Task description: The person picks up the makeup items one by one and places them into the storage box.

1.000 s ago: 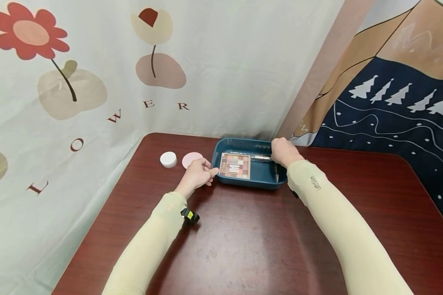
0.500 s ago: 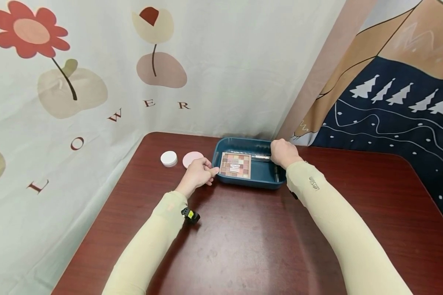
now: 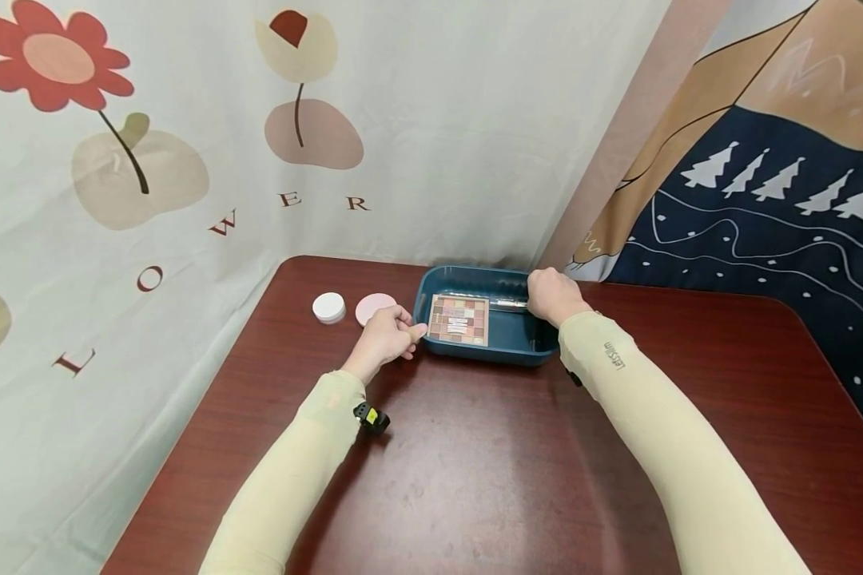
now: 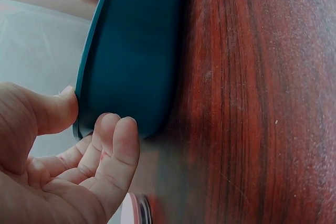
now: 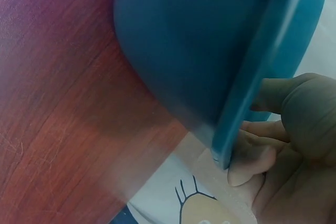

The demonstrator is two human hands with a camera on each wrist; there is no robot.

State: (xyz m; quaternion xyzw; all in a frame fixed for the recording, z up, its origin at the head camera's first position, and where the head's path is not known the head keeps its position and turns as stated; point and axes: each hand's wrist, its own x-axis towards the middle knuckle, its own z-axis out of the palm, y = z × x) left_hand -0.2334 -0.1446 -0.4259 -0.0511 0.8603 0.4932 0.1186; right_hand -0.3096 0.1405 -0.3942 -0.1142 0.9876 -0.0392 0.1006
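Observation:
A dark blue rectangular tray (image 3: 511,351) sits at the back of the table. My left hand (image 3: 387,339) pinches its left rim, thumb at the inside and fingers curled against the outer wall in the left wrist view. At the opposite end my right hand (image 3: 555,295) grips the right rim, its thumb and fingers on either side of the edge. Inside the tray, to the left, lies a square eyeshadow palette (image 3: 459,319). A slim, shiny pen-like item (image 3: 507,304) lies along the back wall, partly hidden by my right hand.
Left of the tray on the reddish-brown table (image 3: 460,479) stand a white round jar (image 3: 328,307) and a pink round flat case (image 3: 375,306), the latter close behind my left hand. A printed curtain (image 3: 431,144) hangs right along the table's back edge.
Both hands keep their hold on the tray, which stays in nearly the same place. A dark stick-like item seen earlier by the tray's right wall is out of sight now.

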